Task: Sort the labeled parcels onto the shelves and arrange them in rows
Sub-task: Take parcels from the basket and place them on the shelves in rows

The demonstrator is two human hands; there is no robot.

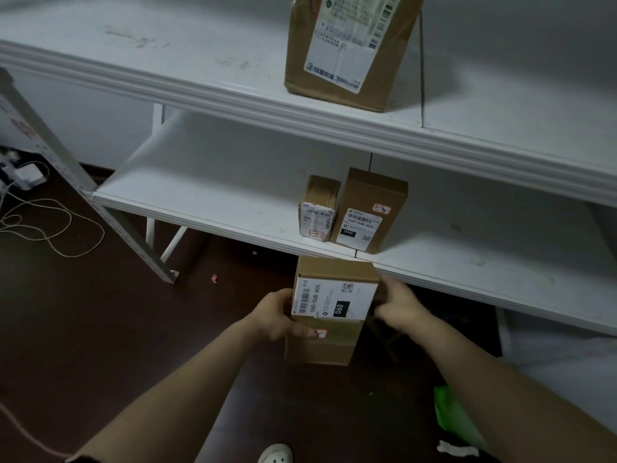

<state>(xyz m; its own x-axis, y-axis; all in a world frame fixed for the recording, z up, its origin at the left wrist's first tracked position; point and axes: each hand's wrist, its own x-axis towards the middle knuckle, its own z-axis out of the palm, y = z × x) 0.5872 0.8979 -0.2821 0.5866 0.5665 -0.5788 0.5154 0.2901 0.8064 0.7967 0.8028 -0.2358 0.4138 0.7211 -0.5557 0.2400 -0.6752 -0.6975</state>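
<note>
Both hands held one cardboard parcel [329,342] in the air, just in front of and below the front edge of the lower shelf [200,195]. Left hand [275,315] gripped its left side, thumb laid across the front by a pink sticker [320,334]. Right hand [400,305] clasped the right side, fingers curled round the edge with their tips hidden behind. White shipping label [334,300] faced up, reading 060. On the lower shelf stood a small taped parcel [319,208] touching a brown box [370,208], both near the front edge. Tall parcel [347,51] stood on the upper shelf [167,45]. Cables [50,225] lay on the dark floor at left, green bag [454,419] at lower right.
</note>
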